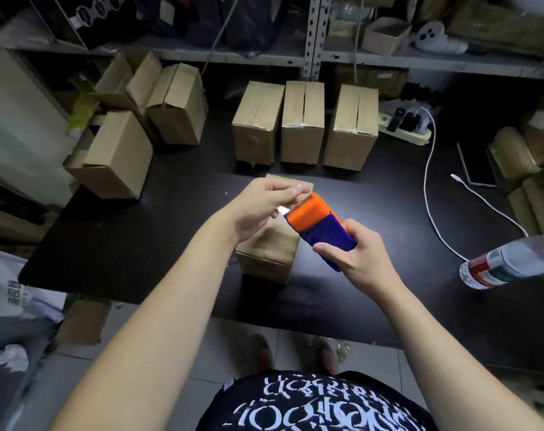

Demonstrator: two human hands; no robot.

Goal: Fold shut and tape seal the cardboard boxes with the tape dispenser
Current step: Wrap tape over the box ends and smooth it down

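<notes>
My right hand point(354, 259) grips an orange and blue tape dispenser point(317, 223), held in the air over the black table. My left hand point(261, 206) pinches at the dispenser's toothed front edge, where the tape end sits. Below both hands stands a small cardboard box point(269, 256), mostly hidden by them. Three boxes point(303, 121) with clear tape along their top seams stand in a row at the back of the table. Several boxes with loose flaps point(118, 150) are heaped at the back left.
A plastic water bottle point(510, 264) lies at the right edge. A white cable point(429, 188) runs from a power strip point(404, 126) across the right side of the black table point(158, 244). Shelving stands behind; wrapped parcels sit at the far right.
</notes>
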